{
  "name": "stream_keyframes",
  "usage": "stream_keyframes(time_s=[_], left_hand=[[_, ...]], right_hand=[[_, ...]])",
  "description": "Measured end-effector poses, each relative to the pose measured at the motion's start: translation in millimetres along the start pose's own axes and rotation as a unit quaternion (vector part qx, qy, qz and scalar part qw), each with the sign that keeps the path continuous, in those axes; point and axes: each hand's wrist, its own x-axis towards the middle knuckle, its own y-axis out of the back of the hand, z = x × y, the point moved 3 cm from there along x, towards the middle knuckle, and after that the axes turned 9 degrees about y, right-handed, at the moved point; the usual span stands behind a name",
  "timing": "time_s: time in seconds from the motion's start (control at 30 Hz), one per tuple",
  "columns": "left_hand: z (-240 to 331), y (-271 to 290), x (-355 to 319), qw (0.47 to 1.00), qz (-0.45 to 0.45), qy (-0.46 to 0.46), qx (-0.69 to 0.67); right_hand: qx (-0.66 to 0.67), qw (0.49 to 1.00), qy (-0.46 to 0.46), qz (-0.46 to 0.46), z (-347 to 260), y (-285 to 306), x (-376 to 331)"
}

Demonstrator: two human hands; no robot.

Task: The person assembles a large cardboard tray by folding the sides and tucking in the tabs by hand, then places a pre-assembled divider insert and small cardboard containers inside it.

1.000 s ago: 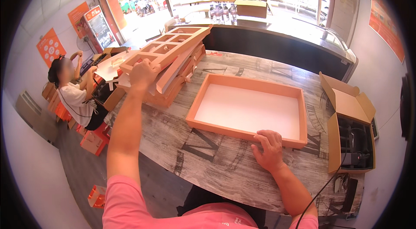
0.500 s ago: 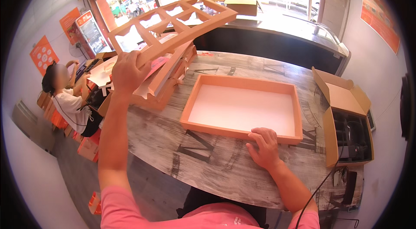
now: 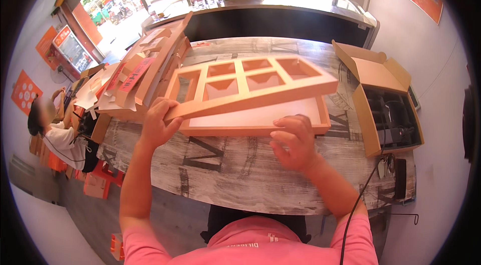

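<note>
My left hand (image 3: 159,123) grips the near left corner of a brown cardboard divider insert (image 3: 250,98) with several compartments. It hangs tilted over a shallow cardboard tray (image 3: 323,109) with a white bottom, covering much of it; the right end is raised higher above the tray. My right hand (image 3: 294,142) holds nothing, its fingers loosely bent and the thumb apart, just in front of the tray's near wall. Whether its fingertips touch that wall I cannot tell.
Stacked cardboard pieces (image 3: 145,72) lie at the table's left. At right stands an open carton (image 3: 368,132) with black contents, a cable crossing in front. Keys (image 3: 385,165) lie near the right edge. A person (image 3: 65,139) works at far left.
My left hand has brought the divider insert down and right, from above the stacked cardboard to over the tray. My right hand has come off the tray's near wall or shifted slightly. The view has turned.
</note>
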Motion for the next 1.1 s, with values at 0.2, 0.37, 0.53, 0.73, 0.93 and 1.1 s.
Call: stream_keyframes(time_s=[0.2, 0.37, 0.53, 0.73, 0.93, 1.1], left_hand=[[-20, -18, -13, 0.997, -0.067, -0.024, -0.029], [-21, -18, -15, 0.997, -0.048, -0.038, -0.036], [-18, -24, -5, 0.996, -0.051, -0.023, -0.070], [-16, -29, -4, 0.996, -0.022, -0.047, -0.072], [-23, -38, 3, 0.994, -0.023, -0.054, -0.091], [-32, -49, 3, 0.992, -0.020, -0.045, -0.119]], right_hand=[[-0.061, 0.997, -0.032, -0.036, 30, 44, 20], [-0.050, 0.949, -0.257, -0.175, 69, 82, 10], [-0.024, 0.896, -0.337, -0.287, 94, 104, -24], [0.132, 0.838, -0.468, -0.246, 107, 97, -31], [0.188, 0.843, -0.471, -0.178, 116, 100, -45], [0.161, 0.861, -0.448, -0.179, 117, 102, -42]])
